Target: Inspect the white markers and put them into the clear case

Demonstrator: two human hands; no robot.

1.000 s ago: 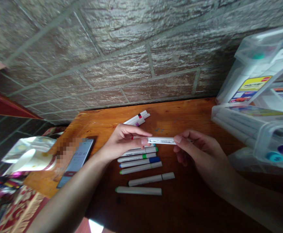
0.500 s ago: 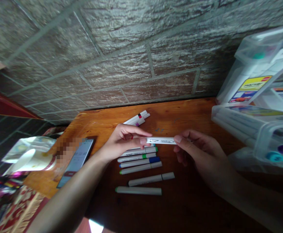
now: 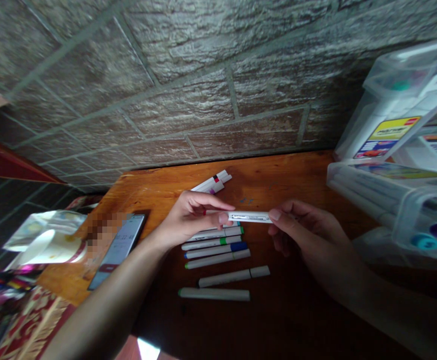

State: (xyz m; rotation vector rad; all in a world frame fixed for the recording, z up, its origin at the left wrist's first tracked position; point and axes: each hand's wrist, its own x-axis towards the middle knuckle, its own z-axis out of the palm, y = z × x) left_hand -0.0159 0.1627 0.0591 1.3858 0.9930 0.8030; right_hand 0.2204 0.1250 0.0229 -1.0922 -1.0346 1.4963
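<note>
A white marker is held level above the wooden table between both hands. My left hand pinches its left end, where a red band shows. My right hand pinches its right end with thumb and fingers curled. Just below lie several white markers in a row, with green and blue bands. Two more markers lie further back.
A clear plastic marker case stands open at the right, with coloured caps showing. A phone lies at the table's left edge, beside a white packet. A brick wall runs along the back. A patterned cloth is at lower left.
</note>
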